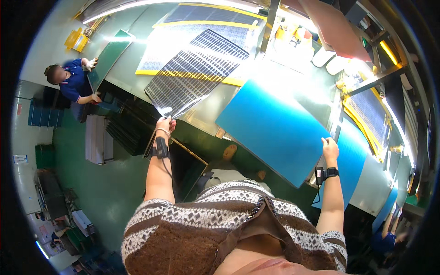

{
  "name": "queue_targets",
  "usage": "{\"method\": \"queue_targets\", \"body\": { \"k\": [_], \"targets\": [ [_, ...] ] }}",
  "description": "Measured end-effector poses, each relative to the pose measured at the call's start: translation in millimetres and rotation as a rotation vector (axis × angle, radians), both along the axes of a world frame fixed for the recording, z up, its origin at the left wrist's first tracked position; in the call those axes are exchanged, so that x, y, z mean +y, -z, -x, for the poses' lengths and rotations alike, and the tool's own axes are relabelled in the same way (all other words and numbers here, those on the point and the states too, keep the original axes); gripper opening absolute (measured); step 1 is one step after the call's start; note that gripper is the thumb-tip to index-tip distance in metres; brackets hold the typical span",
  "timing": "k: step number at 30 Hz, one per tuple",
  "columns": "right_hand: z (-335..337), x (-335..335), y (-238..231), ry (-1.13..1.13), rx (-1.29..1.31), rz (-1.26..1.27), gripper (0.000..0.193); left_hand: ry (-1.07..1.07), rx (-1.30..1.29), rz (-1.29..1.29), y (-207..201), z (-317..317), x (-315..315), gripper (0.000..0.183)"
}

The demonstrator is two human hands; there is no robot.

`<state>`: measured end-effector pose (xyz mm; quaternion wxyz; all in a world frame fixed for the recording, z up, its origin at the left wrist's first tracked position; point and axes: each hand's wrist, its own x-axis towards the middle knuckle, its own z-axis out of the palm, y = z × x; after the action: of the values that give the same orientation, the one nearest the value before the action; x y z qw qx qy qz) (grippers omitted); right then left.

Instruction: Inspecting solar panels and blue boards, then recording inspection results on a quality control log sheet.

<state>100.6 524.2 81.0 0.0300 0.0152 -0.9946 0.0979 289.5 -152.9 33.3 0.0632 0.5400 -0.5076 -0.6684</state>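
Overhead, the long pale work table [137, 50] fills most of the view, and both things being handled lie on it. Largest of them is the blue sheet [275, 130], flat on the table with its near edge hanging just past the rim; the right hand [330, 149] is closed on that near right corner, thumb on top. To its left is the clear gridded sheet [195, 68], dark squares printed in rows, lying slantwise across a yellow-bordered mat [206, 23]. The left hand [166, 123] pinches its nearest corner, which curls up a little off the table.

Judging by how they lie, the two sheets are side by side, near each other but not overlapping, so any stacking or aligning of one on the other looks not yet done; each sheet is merely gripped at one corner.

Far left, another person [68, 82] in a blue shirt holds a dark green panel [107, 57] at the table's end.
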Motion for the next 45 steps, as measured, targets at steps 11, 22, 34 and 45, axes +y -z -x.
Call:
{"method": "queue_targets", "body": {
  "k": [11,22,34,45],
  "targets": [
    [47,-253,-13,0.099,-0.853,1.429,0.057,0.113,0.366,-0.211,-66,-89,-4,0.017],
    [44,-233,4,-0.237,-0.859,0.771,0.018,0.392,0.159,-0.012,-64,-91,-1,0.021],
    [-193,-82,22,0.474,-0.375,1.181,0.014,0.918,0.060,-0.073,-15,28,55,0.015],
    [-256,-74,41,0.718,-0.290,1.322,0.012,1.062,-0.062,0.022,5,52,69,0.017]
  ]
}}
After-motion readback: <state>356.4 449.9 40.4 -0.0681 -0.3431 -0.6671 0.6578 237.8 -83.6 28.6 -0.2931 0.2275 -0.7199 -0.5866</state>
